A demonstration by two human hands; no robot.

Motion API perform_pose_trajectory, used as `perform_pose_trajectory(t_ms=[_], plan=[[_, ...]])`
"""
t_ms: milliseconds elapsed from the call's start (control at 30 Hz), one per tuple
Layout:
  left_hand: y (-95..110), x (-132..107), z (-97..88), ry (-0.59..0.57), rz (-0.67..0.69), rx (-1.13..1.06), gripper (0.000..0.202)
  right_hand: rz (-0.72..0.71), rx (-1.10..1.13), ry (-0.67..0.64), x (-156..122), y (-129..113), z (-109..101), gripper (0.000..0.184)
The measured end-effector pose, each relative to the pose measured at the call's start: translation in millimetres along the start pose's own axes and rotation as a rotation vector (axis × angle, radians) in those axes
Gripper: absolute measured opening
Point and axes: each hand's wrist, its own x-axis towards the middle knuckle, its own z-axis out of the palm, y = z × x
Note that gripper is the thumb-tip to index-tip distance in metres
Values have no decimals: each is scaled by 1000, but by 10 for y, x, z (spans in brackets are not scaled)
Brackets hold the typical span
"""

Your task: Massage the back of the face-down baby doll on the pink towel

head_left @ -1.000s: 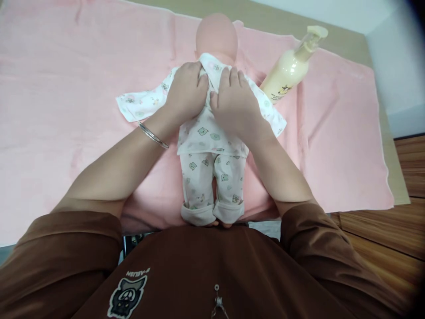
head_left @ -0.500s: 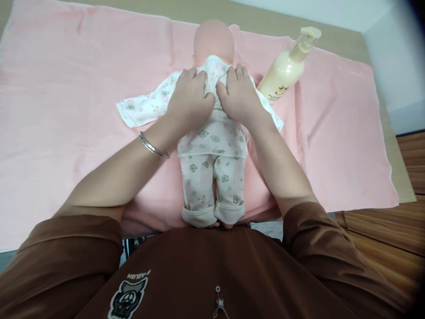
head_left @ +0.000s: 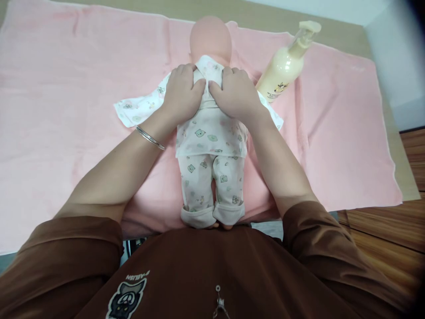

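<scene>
A baby doll point(head_left: 210, 37) with a bare, smooth head lies in front of me, its feet toward my body. No face shows on it. It wears a white printed top point(head_left: 212, 133) and matching trousers point(head_left: 195, 177) with rolled cuffs. My left hand point(head_left: 184, 93) is closed over the doll's left-side shoulder in my view, thumb resting on the cloth near the middle. On the other shoulder my right hand point(head_left: 235, 93) does the same, its thumb pointing inward. Both sets of fingertips curl over the shoulders and are hidden. The loose left sleeve point(head_left: 133, 110) spreads out sideways.
A pink towel point(head_left: 49, 110) lies under the doll across a light wooden table point(head_left: 358, 40). At the right, a cream pump bottle point(head_left: 282, 68) lies tilted on the towel, close to the doll's sleeve. Brown wood-grain boards point(head_left: 381, 230) show beyond the table's right edge.
Both hands have shifted slightly, and their fingers now bend further over the doll's shoulders. The doll's head and collar have moved a little to the left in view.
</scene>
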Motion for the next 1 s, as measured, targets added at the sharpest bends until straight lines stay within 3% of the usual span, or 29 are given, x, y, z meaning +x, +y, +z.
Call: perform_pose_trajectory(t_ms=[100, 333, 800, 1000], plan=[[2, 7, 20, 73, -85, 22, 57, 65, 41, -24, 86, 75, 78, 47], [107, -53, -12, 53, -179, 84, 59, 114, 68, -9, 126, 93, 162, 43], [123, -70, -23, 47, -157, 90, 60, 161, 84, 24, 110, 91, 179, 33], [231, -133, -160, -11, -78, 125, 46, 162, 108, 9, 103, 79, 156, 35]])
